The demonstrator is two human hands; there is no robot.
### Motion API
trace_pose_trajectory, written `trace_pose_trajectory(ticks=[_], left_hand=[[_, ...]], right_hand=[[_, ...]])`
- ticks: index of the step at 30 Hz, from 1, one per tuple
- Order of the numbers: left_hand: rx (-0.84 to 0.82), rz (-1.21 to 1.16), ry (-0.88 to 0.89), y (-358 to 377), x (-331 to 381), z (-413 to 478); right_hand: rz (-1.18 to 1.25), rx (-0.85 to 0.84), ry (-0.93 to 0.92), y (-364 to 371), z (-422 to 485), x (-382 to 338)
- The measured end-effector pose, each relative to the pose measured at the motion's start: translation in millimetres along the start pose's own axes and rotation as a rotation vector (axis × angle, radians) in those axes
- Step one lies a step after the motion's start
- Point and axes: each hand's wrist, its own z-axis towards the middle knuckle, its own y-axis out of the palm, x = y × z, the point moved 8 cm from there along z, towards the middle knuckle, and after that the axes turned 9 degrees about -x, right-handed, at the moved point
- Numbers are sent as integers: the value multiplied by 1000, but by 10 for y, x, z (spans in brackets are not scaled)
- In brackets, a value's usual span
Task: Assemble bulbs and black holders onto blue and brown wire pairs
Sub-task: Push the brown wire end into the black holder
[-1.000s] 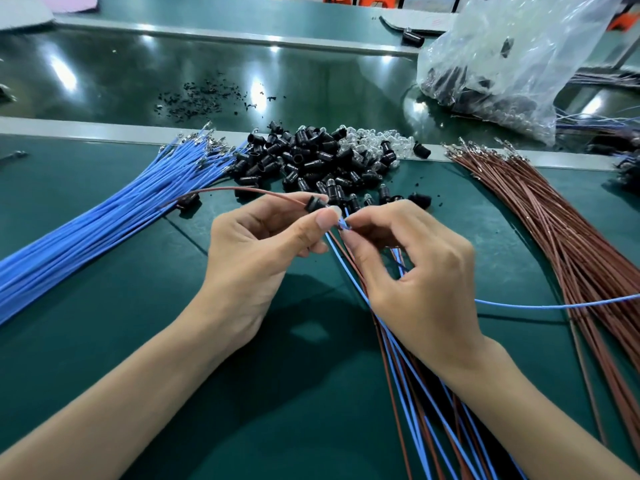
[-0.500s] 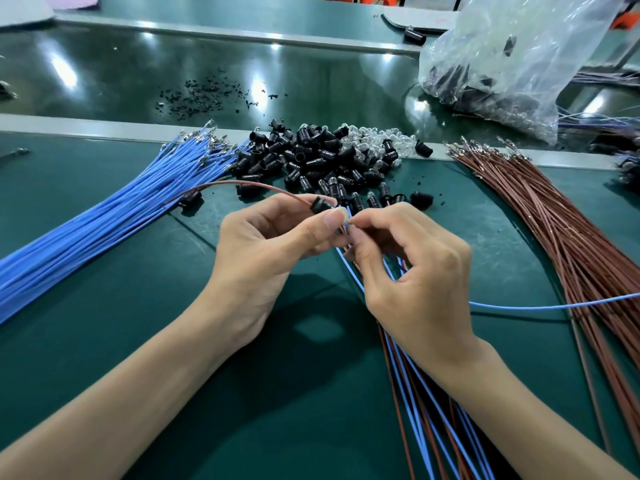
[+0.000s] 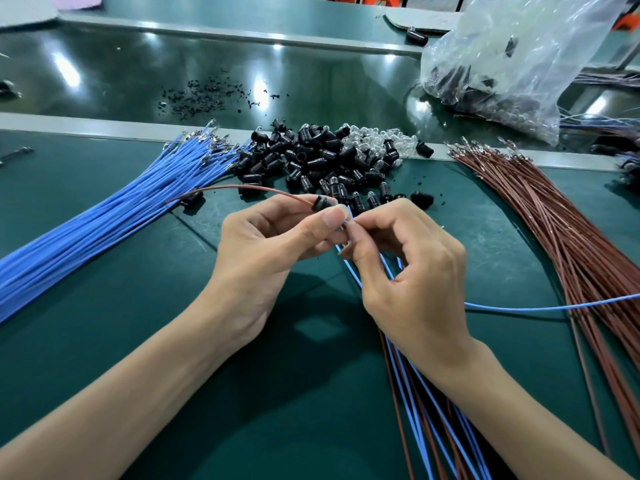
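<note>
— Well, what's the left hand [image 3: 263,251] got?
— Thumb and forefinger clamped on a black holder [image 3: 320,203], just in front of the holder pile [image 3: 311,161]; a brown wire [image 3: 242,188] runs from it.
— And the right hand [image 3: 408,282]?
— Fingertips pinching a blue wire [image 3: 536,308] end, right beside that holder.

No readable text, label, brand, number or sign anywhere in frame. Holders [image 3: 311,157], upper centre: any moulded marks too small to tell. Bag [image 3: 519,46], upper right: clear film, no legible print.
</note>
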Motion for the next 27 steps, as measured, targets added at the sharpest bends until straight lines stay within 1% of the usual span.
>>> trace_pose_trajectory(ticks=[5,12,20,27], left_hand=[[-30,-7,-8,18,-16,1],[-25,-34,1,13,-21,3],[-14,-23,8,1,-13,5],[2,12,59,-17,21,7]], right_hand=[[2,3,-19,-9,1,-10],[-24,17,-50,-4,2,-35],[8,3,-13,-16,31,11],[-65,1,5,-11,26,-6]])
